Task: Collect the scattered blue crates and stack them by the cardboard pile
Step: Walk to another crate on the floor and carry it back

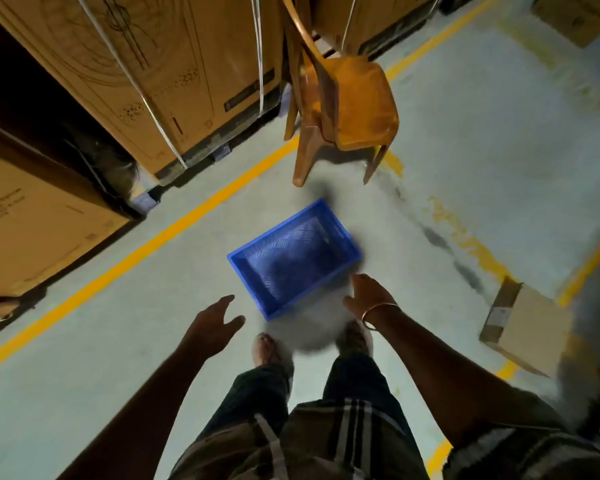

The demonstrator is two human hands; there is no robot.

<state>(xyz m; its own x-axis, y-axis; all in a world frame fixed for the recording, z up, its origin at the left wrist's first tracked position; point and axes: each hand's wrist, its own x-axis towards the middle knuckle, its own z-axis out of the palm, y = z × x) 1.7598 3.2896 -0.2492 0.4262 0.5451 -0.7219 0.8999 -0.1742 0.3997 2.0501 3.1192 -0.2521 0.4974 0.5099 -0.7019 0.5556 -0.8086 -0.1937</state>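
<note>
Nearest the camera: the person's dark trousers and a striped cloth at the waist, both feet planted on the pale grey concrete floor [84,341].

Both arms reach forward and down. Left hand [213,322] is spread, fingers straight and apart, holding nothing, a little short of the crate's near-left side. Right hand [366,294], thin metal bangle [378,317] at the wrist, has relaxed fingers just at the crate's near-right rim; whether it touches the plastic is lost in blur. Neither hand grips anything. Judgement: the hands are set one to each side to take the crate by its two long rims for a lift.

Blue perforated plastic crate [293,258] sits open side up on the floor just ahead of the feet, skewed to the yellow painted floor line [136,251]. It looks empty, so likely light.

Right of it, well apart: a small pale cardboard box [530,330], lying near another yellow line.

Beyond the crate: an orange-brown plastic chair [350,105], standing across the yellow line, close to the cartons.

Far left and back: tall brown cardboard cartons bound with white strapping [125,74], standing behind the line as stored stock. Line-art and small label patches show on their faces; none of the print is readable. No brand is legible anywhere.
</note>
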